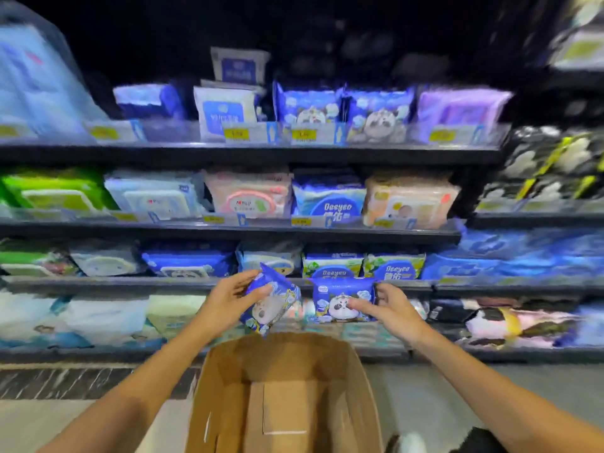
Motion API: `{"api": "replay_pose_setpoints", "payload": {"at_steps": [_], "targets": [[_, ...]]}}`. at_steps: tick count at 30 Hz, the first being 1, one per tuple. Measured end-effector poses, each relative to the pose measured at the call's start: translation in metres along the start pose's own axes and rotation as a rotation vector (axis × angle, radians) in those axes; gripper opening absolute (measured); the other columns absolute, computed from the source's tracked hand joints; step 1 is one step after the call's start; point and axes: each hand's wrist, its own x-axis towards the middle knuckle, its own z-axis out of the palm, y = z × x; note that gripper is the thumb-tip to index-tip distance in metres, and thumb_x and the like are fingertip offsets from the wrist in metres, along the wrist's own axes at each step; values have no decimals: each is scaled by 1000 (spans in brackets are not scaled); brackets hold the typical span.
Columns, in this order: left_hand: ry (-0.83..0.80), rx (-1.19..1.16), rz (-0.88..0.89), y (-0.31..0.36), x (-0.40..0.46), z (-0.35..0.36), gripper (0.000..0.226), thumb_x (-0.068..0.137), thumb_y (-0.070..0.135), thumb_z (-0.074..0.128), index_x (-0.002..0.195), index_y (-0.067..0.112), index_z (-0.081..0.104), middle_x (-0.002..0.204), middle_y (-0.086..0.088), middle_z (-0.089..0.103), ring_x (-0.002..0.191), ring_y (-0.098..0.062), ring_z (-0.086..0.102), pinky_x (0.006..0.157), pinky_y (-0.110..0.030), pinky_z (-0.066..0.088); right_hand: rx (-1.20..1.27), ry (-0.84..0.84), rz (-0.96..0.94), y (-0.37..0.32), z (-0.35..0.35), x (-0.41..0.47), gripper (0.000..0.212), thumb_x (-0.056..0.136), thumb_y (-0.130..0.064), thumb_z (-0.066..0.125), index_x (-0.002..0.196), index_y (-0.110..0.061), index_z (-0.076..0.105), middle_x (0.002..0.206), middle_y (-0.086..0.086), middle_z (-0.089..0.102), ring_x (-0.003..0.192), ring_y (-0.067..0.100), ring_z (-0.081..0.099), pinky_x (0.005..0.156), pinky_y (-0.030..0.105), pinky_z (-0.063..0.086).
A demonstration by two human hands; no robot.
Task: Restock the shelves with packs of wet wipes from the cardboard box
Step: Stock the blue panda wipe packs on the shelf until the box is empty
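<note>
Now the left hand (228, 297) holds one tilted pack of wet wipes (271, 302), fingers curled round it. The right hand (389, 305) pinches a second pack (341, 304), which stands nearly straight. Both packs are up in the air above the cardboard box (284, 397), in front of the shelves (248, 152). I think it is best to lift them to the top shelf, where matching panda packs (376, 116) sit, and stand them up facing out. Each pack is blue, soft and shiny, with a little panda picture.
</note>
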Motion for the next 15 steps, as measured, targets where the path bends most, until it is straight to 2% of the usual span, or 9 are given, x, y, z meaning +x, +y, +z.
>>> {"api": "replay_pose_setpoints", "payload": {"at_steps": [1,2,3,4,5,7,11,13,15], "targets": [[5,36,43,17,3,-5,27,79,37,79,102,48,69,97,27,69,90,20,60,94,-14,46,-3,22,-40,-18,-7,-3,58,64,-43,91,102,-14,59,111,0,73,108,11,65,98,30,48],[8,67,101,34,6,-9,24,82,34,77,94,54,71,93,26,72,88,18,61,91,-14,47,-12,29,-82,-35,-14,-6,47,67,-37,90,96,-16,59,101,-8,73,100,4,65,93,26,47],[12,95,149,51,8,-13,19,81,43,78,93,55,71,93,24,73,87,14,62,89,-17,49,-35,48,-132,-53,-20,-9,32,73,-26,87,88,-18,60,87,-13,73,88,-2,65,86,20,47],[20,109,197,68,11,-17,24,75,59,77,97,52,71,96,21,74,87,10,63,88,-20,50,-63,68,-195,-69,-26,-11,23,77,-17,84,83,-21,62,77,-17,72,79,-5,65,79,16,46],[34,117,244,83,14,-22,43,67,74,73,101,48,72,100,19,74,89,9,63,89,-22,51,-86,102,-252,-86,-32,-13,20,79,-12,82,80,-21,65,74,-19,72,74,-6,65,74,15,46],[42,151,316,113,21,-29,58,63,81,67,107,42,71,104,20,73,93,9,62,91,-21,50,-111,144,-351,-116,-45,-14,15,80,-14,82,80,-20,69,74,-18,73,71,-4,65,71,17,47],[69,225,453,178,30,-38,55,72,78,64,111,39,68,105,23,72,98,2,66,88,-22,53,-118,223,-489,-180,-66,-11,20,82,-18,81,99,-15,72,95,-8,78,92,6,72,80,22,54],[117,271,497,210,39,-44,44,79,62,67,117,40,60,100,31,69,98,8,63,82,-11,49,-121,230,-542,-211,-76,-7,16,83,-14,78,97,-15,70,92,-12,78,88,1,72,74,15,53],[169,307,543,242,47,-50,39,85,46,69,122,42,57,105,29,63,103,9,58,88,-13,45,-138,248,-592,-239,-85,2,14,85,-16,77,93,-21,67,89,-19,76,86,-3,70,74,12,51]]}}
